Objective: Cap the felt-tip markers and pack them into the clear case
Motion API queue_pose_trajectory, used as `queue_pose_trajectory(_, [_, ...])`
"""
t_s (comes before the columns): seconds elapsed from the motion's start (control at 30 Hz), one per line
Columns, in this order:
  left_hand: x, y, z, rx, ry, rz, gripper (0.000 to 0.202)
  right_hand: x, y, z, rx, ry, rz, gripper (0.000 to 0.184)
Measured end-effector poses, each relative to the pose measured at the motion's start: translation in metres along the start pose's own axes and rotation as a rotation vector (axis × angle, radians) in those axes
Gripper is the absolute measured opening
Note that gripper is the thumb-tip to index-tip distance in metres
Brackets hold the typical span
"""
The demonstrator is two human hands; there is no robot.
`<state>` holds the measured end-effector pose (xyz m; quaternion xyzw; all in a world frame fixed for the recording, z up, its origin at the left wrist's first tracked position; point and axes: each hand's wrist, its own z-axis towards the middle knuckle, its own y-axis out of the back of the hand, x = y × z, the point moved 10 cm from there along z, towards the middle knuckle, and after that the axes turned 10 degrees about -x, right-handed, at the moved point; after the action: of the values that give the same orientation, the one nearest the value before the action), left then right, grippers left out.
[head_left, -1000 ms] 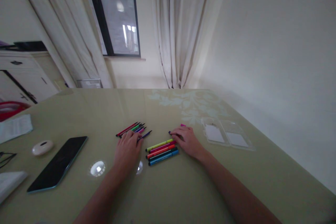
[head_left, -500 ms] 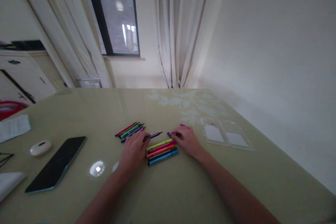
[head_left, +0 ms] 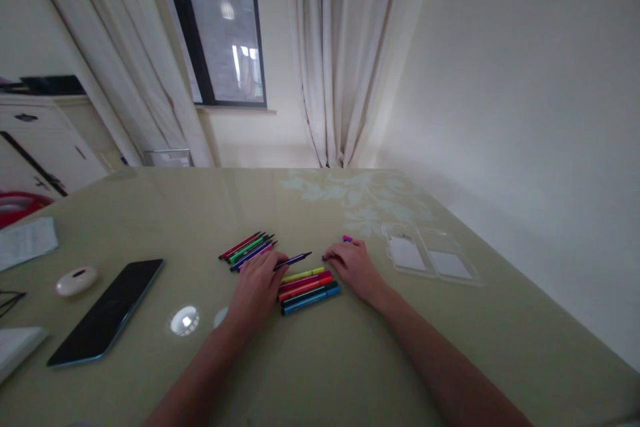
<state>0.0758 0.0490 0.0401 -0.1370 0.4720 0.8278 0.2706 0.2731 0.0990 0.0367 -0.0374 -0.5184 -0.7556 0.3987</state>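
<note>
My left hand (head_left: 257, 278) is closed on an uncapped dark purple felt-tip pen (head_left: 296, 259), its tip pointing right. My right hand (head_left: 354, 265) rests on the table with fingers pinched together. Only a small dark end of a purple pen cap (head_left: 324, 258) shows at those fingertips. Just beyond the hand lies a pink cap (head_left: 347, 238). Between the hands sit several capped felt-tip pens in a row, among them a yellow one (head_left: 304, 275), an orange one (head_left: 306, 287) and a blue one (head_left: 311, 301). Several uncapped pens (head_left: 245, 248) lie beyond my left hand, which partly covers them.
An open clear plastic case (head_left: 427, 255) lies on the right near the wall. To the left are a black tablet or phone (head_left: 107, 312), a white oval case (head_left: 77, 281) and a folded paper (head_left: 29, 243). The table (head_left: 320, 373) has a glossy surface.
My right fingers have closed further over the purple cap, so less of it shows. The left hand keeps its hold on the pen, its tip barely shifted to the right.
</note>
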Motion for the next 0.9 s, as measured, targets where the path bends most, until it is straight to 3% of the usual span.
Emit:
queue_pose_trajectory(0.23, [-0.004, 0.002, 0.0, -0.02, -0.025, -0.014, 0.019, 0.017, 0.025, 0.002, -0.155, -0.001, 0.227, 0.014])
queue_pose_trajectory(0.53, [-0.008, 0.003, 0.0, -0.02, -0.033, -0.056, 0.02, 0.032, 0.032, 0.0, -0.185, 0.044, 0.41, 0.01])
queue_pose_trajectory(0.9, [-0.024, 0.02, 0.002, -0.133, -0.086, -0.291, 0.021, 0.017, 0.031, -0.001, -0.216, -0.09, 0.646, 0.017])
